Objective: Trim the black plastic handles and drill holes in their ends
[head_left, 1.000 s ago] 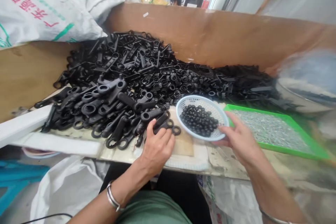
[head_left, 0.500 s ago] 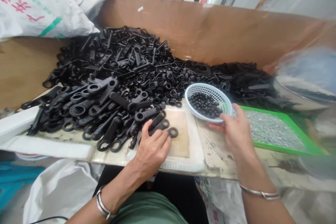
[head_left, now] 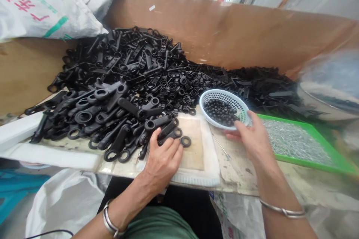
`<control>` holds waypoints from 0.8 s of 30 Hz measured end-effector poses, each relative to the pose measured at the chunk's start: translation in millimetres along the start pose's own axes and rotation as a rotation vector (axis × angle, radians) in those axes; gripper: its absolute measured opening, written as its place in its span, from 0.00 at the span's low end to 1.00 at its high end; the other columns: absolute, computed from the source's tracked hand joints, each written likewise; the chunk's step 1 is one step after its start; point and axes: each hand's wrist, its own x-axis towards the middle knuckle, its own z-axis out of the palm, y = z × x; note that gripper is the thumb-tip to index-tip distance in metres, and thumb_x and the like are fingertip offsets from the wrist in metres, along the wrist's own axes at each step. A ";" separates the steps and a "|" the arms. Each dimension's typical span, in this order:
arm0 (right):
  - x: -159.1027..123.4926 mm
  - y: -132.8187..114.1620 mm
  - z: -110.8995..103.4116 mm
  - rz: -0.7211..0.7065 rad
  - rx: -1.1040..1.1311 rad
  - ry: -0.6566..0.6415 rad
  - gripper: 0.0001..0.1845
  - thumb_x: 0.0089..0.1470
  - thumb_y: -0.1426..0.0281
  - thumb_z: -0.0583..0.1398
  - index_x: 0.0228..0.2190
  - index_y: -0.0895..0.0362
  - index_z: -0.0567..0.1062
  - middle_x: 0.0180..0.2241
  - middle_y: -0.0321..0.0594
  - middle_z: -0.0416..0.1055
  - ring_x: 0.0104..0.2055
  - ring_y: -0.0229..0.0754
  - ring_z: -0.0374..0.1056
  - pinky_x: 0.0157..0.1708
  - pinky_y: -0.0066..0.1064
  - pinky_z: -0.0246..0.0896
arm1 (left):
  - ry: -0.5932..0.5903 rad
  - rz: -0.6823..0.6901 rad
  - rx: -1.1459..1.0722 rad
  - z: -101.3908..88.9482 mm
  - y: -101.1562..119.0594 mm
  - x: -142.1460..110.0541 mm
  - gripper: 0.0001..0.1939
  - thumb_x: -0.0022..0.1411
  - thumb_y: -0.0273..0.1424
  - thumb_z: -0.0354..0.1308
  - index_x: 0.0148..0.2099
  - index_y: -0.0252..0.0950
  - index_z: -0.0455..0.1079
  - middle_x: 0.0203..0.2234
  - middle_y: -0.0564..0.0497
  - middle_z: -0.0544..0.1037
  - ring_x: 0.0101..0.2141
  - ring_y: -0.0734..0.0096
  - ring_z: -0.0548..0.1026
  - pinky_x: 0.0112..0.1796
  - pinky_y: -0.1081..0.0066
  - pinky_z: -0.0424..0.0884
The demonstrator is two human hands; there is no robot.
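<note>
Blue basket of black beads, right of frame centre, its rim pinched in our right grip. Our left grip, lower centre, curls against black parts; we cannot tell if it holds one. Green tray at right.

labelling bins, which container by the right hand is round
The pale blue basket, held at its rim by the right hand; the green tray has straight edges.
</note>
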 end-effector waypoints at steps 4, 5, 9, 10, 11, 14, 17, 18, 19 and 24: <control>8.2 -1.7 -8.3 -0.016 -0.215 -0.098 0.42 0.59 0.58 0.58 0.69 0.52 0.49 0.33 0.43 0.76 0.29 0.51 0.77 0.33 0.44 0.78 | -0.017 0.002 -0.008 0.0 0.2 -1.4 0.10 0.69 0.18 0.50 0.39 0.29 0.73 0.37 0.46 0.81 0.37 0.69 0.75 0.61 0.44 0.52; 8.0 -4.5 -12.3 -0.022 -0.287 -0.121 0.40 0.59 0.56 0.58 0.68 0.51 0.53 0.32 0.44 0.75 0.28 0.52 0.76 0.32 0.47 0.77 | -0.016 0.003 -0.008 -0.1 0.4 -1.5 0.10 0.69 0.18 0.50 0.39 0.29 0.73 0.37 0.46 0.81 0.37 0.69 0.75 0.61 0.44 0.52; 8.2 -25.3 -26.1 -0.120 -0.735 -0.005 0.31 0.57 0.48 0.60 0.55 0.53 0.74 0.31 0.54 0.74 0.38 0.69 0.73 0.38 0.65 0.67 | 0.003 0.005 -0.011 0.4 0.7 -0.8 0.10 0.69 0.18 0.50 0.38 0.29 0.73 0.37 0.46 0.81 0.37 0.70 0.75 0.62 0.45 0.52; 11.7 -31.0 -26.2 -0.193 -0.889 0.045 0.30 0.58 0.47 0.58 0.51 0.54 0.76 0.33 0.57 0.73 0.41 0.72 0.72 0.40 0.68 0.65 | 0.006 0.006 -0.011 0.7 0.6 -0.7 0.11 0.70 0.19 0.50 0.38 0.29 0.73 0.37 0.46 0.81 0.37 0.70 0.75 0.62 0.45 0.52; 17.5 -35.9 -24.1 -0.286 -1.021 0.056 0.29 0.60 0.47 0.55 0.50 0.54 0.77 0.36 0.58 0.74 0.43 0.73 0.71 0.41 0.68 0.64 | 0.012 0.006 -0.012 1.1 0.4 -0.8 0.11 0.70 0.19 0.50 0.38 0.29 0.73 0.37 0.46 0.81 0.37 0.70 0.75 0.62 0.45 0.52; 46.1 -41.8 -7.0 -0.569 -1.144 -0.181 0.28 0.64 0.50 0.52 0.55 0.52 0.73 0.51 0.53 0.71 0.52 0.62 0.69 0.50 0.54 0.65 | 0.035 0.012 -0.018 2.6 -0.2 -1.6 0.09 0.68 0.18 0.52 0.38 0.27 0.73 0.37 0.45 0.81 0.37 0.69 0.75 0.61 0.44 0.53; 76.7 -34.8 13.9 -0.624 -1.135 -0.400 0.32 0.62 0.50 0.55 0.62 0.53 0.66 0.56 0.49 0.67 0.56 0.54 0.66 0.55 0.41 0.62 | 0.050 0.005 -0.040 4.2 -0.4 -2.4 0.08 0.68 0.17 0.52 0.39 0.26 0.73 0.37 0.43 0.81 0.37 0.67 0.76 0.61 0.43 0.53; 83.9 -31.4 18.7 -0.619 -1.142 -0.437 0.34 0.62 0.50 0.54 0.63 0.54 0.64 0.56 0.51 0.66 0.57 0.54 0.65 0.56 0.41 0.61 | 0.055 0.004 -0.047 4.8 -0.4 -2.5 0.09 0.68 0.17 0.52 0.39 0.26 0.73 0.36 0.43 0.81 0.37 0.67 0.76 0.61 0.43 0.53; 89.1 -28.3 22.1 -0.612 -1.150 -0.467 0.35 0.62 0.50 0.53 0.64 0.54 0.62 0.56 0.52 0.66 0.57 0.55 0.65 0.56 0.42 0.60 | 0.061 0.004 -0.053 5.3 -0.4 -2.5 0.09 0.67 0.17 0.52 0.39 0.25 0.73 0.36 0.43 0.81 0.37 0.67 0.76 0.61 0.43 0.53; 90.3 -26.4 27.3 -0.535 -1.204 -0.515 0.34 0.62 0.49 0.52 0.64 0.52 0.61 0.58 0.52 0.64 0.59 0.59 0.62 0.59 0.50 0.55 | 0.064 0.001 -0.069 6.2 -1.0 -2.7 0.10 0.67 0.17 0.51 0.39 0.25 0.73 0.36 0.43 0.81 0.37 0.67 0.76 0.63 0.43 0.51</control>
